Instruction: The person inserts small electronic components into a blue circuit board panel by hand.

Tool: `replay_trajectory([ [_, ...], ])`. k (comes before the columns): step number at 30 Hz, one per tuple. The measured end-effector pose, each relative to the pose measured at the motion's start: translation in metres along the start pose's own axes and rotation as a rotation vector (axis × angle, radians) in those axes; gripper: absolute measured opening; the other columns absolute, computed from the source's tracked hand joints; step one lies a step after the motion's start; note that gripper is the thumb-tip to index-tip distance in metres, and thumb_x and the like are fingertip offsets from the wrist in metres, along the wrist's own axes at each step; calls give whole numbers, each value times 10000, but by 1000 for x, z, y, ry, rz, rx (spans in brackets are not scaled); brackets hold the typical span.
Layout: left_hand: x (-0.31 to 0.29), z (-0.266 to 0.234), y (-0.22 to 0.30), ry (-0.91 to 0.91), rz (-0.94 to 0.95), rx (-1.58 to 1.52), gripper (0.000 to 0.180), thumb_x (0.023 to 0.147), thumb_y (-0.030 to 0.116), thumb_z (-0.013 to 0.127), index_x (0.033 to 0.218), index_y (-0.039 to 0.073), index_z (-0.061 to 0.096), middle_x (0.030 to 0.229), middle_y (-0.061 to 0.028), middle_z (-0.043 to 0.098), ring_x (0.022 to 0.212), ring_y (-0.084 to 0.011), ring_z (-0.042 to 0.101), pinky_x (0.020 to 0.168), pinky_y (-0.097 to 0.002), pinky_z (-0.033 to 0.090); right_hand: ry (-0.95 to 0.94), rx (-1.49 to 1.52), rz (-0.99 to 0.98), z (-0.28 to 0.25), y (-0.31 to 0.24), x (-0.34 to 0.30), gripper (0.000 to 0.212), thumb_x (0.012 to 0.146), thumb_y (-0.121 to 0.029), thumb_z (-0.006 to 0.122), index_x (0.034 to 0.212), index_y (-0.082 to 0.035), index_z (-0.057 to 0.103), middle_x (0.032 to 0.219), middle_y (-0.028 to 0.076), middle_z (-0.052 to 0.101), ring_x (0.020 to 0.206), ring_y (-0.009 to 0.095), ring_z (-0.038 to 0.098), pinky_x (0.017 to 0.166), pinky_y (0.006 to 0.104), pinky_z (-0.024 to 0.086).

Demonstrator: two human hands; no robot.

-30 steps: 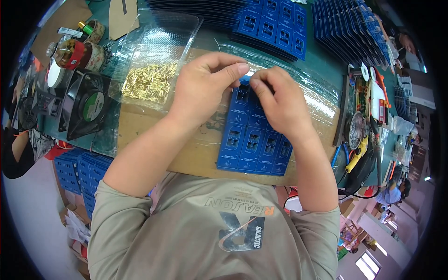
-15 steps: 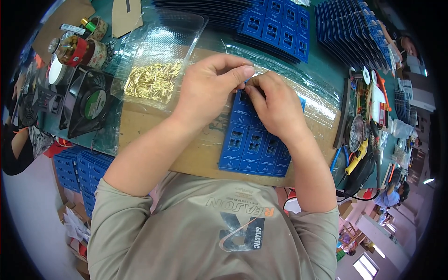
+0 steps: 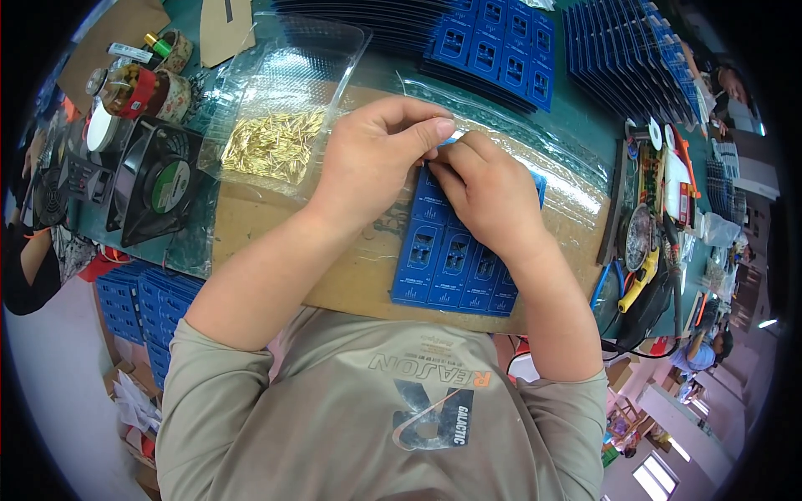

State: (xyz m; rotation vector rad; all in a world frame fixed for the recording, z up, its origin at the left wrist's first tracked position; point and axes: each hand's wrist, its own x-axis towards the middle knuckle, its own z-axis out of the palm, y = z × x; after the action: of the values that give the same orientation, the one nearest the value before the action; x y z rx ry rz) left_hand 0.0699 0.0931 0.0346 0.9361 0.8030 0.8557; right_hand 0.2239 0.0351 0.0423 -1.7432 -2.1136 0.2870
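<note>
A blue circuit board panel (image 3: 455, 271) with rows of dark cutouts lies on the brown work board (image 3: 342, 271) in front of me. Over its far left corner, my left hand (image 3: 376, 154) is closed, thumb pressed to the fingers. Whatever it pinches is too small or hidden to make out. Right beside it, my right hand (image 3: 494, 192) rests over the panel's far part with its fingers bent together, their tips partly hidden. A clear plastic tray (image 3: 322, 71) to the left holds a heap of small gold-coloured pins (image 3: 276, 146).
Blue panels (image 3: 493, 50) are stacked at the back, with another upright row (image 3: 631, 58) at the back right. A black fan (image 3: 159, 184) and a jar (image 3: 129, 88) stand left. Pliers (image 3: 620, 280) and a yellow-handled tool (image 3: 639, 280) lie right.
My right hand has shifted slightly, its fingertips drawing down and changing their grip near the panel's far edge. My left hand stays nearly in place, still pinched.
</note>
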Motion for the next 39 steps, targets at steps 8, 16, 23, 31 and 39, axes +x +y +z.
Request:
replay_trajectory([
  [8,1,0,-2,-6,-17,9,174,867,121,720,994,7,692,818,-23,650,753,-86,585,689,-227,474,89,48,41,-5,1,-6,110,839,-197,666,898,-105,675,845,81,618,762,291,637,653,396,520],
  [16,-4,2,-1,-20,41,368,175,842,125,720,965,2,726,840,-52,704,751,-90,613,680,-253,497,249,272,24,-29,-5,1,130,823,-118,701,947,-80,692,880,92,640,762,279,645,659,358,525],
  [23,-6,3,-8,-70,128,452,184,837,157,723,949,11,727,816,-83,701,739,-137,642,674,-279,509,113,270,87,-40,-3,2,124,807,-142,706,905,-72,676,863,85,626,735,280,627,645,365,515],
  [31,-7,4,-5,-165,340,876,127,787,110,737,889,34,724,804,-103,680,744,-215,648,670,-312,500,-48,115,13,-45,1,-5,111,838,-191,662,885,-90,657,871,81,608,775,302,629,657,395,515],
  [39,-9,6,-2,-174,374,897,126,775,123,752,855,30,722,780,-94,676,699,-198,642,635,-311,497,15,146,-11,-38,6,-13,101,842,-148,658,894,-64,637,871,88,607,754,287,619,656,377,501],
])
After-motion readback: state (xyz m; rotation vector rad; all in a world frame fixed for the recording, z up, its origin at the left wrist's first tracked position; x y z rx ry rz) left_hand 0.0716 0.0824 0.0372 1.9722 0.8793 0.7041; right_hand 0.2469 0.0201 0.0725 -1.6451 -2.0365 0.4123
